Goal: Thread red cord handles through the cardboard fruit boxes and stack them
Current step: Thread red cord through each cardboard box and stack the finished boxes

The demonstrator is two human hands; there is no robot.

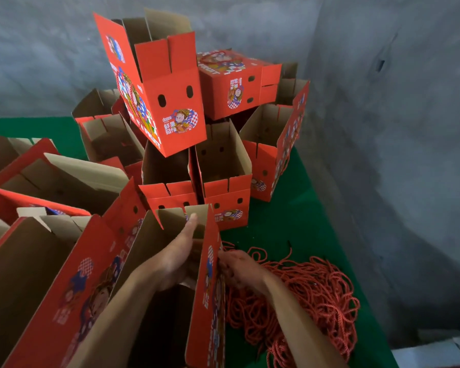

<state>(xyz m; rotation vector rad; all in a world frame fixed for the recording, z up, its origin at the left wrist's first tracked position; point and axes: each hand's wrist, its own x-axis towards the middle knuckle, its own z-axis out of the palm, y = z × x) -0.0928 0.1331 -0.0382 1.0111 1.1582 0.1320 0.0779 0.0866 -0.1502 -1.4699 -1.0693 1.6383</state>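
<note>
An open red fruit box stands right in front of me, its brown inside showing. My left hand reaches inside it, fingers straight against the inner face of its right wall. My right hand is outside that same wall, fingers curled at the wall's surface; whether it pinches a cord end there I cannot tell. A heap of red cords lies on the green table just right of the box, under my right forearm.
Several open red boxes are stacked ahead on the green table, with one tilted box on top and a closed one beside it. More open boxes crowd the left. Grey walls close the back and right.
</note>
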